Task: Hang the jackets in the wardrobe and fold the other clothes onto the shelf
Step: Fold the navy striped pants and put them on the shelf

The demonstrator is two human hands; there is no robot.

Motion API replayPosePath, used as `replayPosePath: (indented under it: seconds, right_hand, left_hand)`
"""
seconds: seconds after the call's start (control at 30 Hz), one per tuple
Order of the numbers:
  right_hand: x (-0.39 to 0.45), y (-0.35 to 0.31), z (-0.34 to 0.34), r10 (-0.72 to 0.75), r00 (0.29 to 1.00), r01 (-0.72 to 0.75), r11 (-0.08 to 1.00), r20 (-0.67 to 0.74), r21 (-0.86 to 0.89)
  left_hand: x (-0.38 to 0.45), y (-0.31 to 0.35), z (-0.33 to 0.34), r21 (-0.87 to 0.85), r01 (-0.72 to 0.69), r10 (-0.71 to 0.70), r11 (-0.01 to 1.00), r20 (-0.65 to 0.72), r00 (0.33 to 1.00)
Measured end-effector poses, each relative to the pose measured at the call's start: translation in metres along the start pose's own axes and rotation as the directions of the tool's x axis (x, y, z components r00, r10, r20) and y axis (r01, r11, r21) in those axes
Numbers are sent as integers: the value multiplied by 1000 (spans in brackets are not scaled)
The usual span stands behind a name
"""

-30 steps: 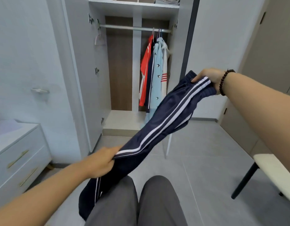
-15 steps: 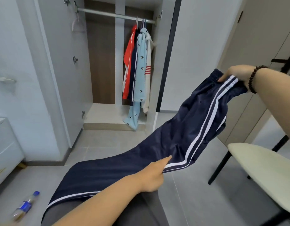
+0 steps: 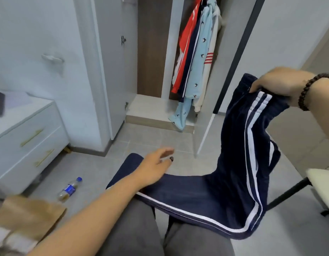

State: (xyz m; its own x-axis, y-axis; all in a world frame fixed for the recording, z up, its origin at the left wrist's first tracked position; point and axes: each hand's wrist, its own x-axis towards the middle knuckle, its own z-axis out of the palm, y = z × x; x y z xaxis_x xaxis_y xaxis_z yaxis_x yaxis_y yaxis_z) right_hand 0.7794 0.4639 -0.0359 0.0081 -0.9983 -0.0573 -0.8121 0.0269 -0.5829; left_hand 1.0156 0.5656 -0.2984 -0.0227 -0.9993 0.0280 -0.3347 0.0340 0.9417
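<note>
Right now my right hand (image 3: 276, 84) grips the waistband of the navy track trousers with white side stripes (image 3: 239, 182), holding that end up near the open white wardrobe (image 3: 149, 111). From there the trousers hang down and run flat across my lap, over my grey-trousered legs (image 3: 134, 230). My left hand (image 3: 156, 167) hovers above the far leg end with fingers relaxed, holding nothing. Inside the wardrobe hang a red jacket (image 3: 186, 39), a dark one and a pale blue bird-print jacket (image 3: 202, 58). A plastic bottle with a blue cap (image 3: 69, 189) lies on the grey tiled floor (image 3: 145, 143) beside a brown paper bag (image 3: 28, 215).
</note>
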Motion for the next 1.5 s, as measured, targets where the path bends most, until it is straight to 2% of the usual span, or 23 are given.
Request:
replayPosePath:
  seconds: [0.1,0.17,0.3,0.37,0.47,0.57,0.7,0.77,0.83,0.93,1.07,1.2,1.33,1.4,1.5]
  right_hand:
    - [1,-27,55,-99,992,96,994,80,42]
    - [-1,-43,95,-141,979,131,989,145,74]
    - [-10,-61,179,-206,937,174,976,282,134]
    - [-17,-67,215,-220,917,165,969,333,184]
    - [-28,-72,262,-249,897,170,957,366,234]
    - [-35,-73,301,-273,897,166,937,349,308]
    - [-36,-66,338,-193,911,31,914,366,404]
    - [-34,-62,350,-125,913,-68,892,387,447]
    - [-34,-61,357,-74,903,-150,868,422,473]
    - [-32,-61,359,-45,889,-206,849,455,487]
    - [-23,-55,357,-45,870,-253,814,490,524]
    - [-20,-46,345,-57,883,-285,723,466,629]
    - [-11,-39,315,-45,929,-242,677,367,695]
    - [-3,-35,295,-39,944,-213,688,329,693]
    - [10,-34,262,-42,963,-152,728,265,668]
  left_hand:
    - [-12,-40,-69,-76,114,-131,991,-278,952]
    - [-23,-70,-100,-127,242,-272,962,-342,900]
    - [-39,-132,-126,-275,477,-543,835,-270,795]
    - [-45,-156,-127,-402,553,-654,730,-177,735]
    - [-47,-186,-122,-498,650,-763,574,-36,646]
    - [-45,-215,-113,-552,698,-780,456,129,612]
    - [-40,-230,-100,-593,712,-713,376,306,631]
    - [-38,-232,-98,-621,706,-702,339,332,629]
    - [-36,-240,-100,-673,667,-661,319,347,666]
    - [-36,-252,-106,-762,608,-615,223,374,694]
    - [-36,-247,-115,-789,594,-674,157,354,648]
    - [-41,-227,-135,-828,521,-736,209,218,641]
    - [-32,-178,-170,-813,476,-770,333,57,636]
    - [-20,-140,-184,-780,420,-719,465,-56,692]
    - [5,-80,-189,-680,300,-560,669,-195,805]
